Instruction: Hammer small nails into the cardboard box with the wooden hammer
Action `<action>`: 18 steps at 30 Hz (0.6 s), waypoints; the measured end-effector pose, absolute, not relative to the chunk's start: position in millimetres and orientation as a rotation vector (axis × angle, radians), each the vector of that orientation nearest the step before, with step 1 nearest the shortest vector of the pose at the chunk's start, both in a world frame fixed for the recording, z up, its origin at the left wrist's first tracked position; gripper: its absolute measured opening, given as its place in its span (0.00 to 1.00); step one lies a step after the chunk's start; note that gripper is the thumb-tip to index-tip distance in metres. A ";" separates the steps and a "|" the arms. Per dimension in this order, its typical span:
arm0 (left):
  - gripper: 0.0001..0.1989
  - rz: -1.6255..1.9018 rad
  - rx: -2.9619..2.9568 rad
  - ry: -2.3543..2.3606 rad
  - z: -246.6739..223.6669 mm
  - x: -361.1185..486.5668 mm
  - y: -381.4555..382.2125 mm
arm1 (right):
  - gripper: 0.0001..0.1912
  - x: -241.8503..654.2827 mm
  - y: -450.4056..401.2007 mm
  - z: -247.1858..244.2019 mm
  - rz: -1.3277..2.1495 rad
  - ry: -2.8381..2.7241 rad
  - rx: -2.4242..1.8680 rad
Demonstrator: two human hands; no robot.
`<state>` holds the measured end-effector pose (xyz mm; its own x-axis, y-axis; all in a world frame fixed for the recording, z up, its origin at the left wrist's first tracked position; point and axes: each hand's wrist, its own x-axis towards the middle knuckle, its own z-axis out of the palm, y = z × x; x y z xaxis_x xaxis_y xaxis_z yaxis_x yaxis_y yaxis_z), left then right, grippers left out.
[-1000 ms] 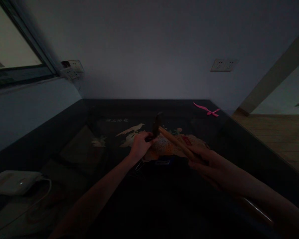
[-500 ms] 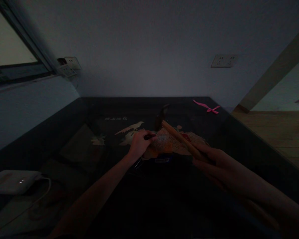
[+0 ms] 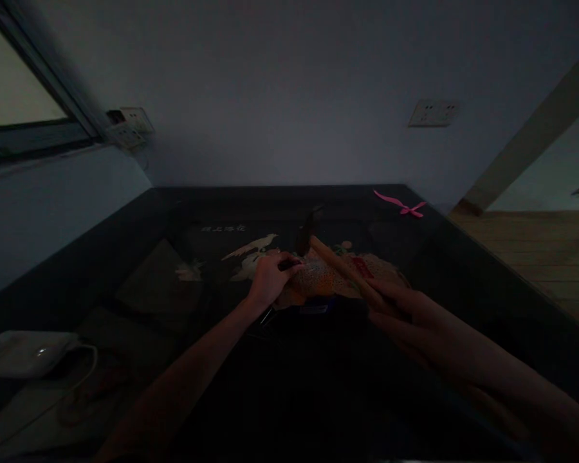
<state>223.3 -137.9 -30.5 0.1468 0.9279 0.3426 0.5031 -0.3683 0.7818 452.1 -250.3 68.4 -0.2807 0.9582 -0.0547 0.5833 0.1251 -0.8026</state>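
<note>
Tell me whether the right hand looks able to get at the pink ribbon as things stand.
Probably, but not with free fingers: the right hand is gripping the hammer. Nothing visible stands between it and the pink ribbon, though that lies near the table's far edge.

1. Here's my hammer (image 3: pixel 338 262), slanting, wooden handle toward me on the right, dark head up at the far left end!
2. And the small dark piece (image 3: pixel 288 263), near that head, too dim for me to identify!
3. Below, my speckled orange-and-tan bundle (image 3: pixel 321 276), red patch showing, lies crumpled on the dark tabletop (image 3: pixel 270 206)!
</note>
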 end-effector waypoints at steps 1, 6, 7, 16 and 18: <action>0.02 1.134 1.940 1.372 -30.3 223.3 -138.2 | 0.20 452.0 -250.2 67.2 1.011 -1.931 -1.496; 0.03 1.122 1.946 1.365 -26.5 223.4 -140.5 | 0.21 452.0 -249.8 68.7 1.024 -1.909 -1.516; 0.03 1.126 1.946 1.355 -25.9 223.6 -140.7 | 0.22 452.1 -249.9 69.8 1.040 -1.911 -1.498; 0.05 1.126 1.994 1.412 -29.6 223.5 -138.8 | 0.20 451.0 -250.1 63.7 1.026 -1.939 -1.481; 0.06 1.147 1.981 1.392 -29.8 223.6 -138.9 | 0.22 451.2 -250.5 65.3 1.023 -1.937 -1.487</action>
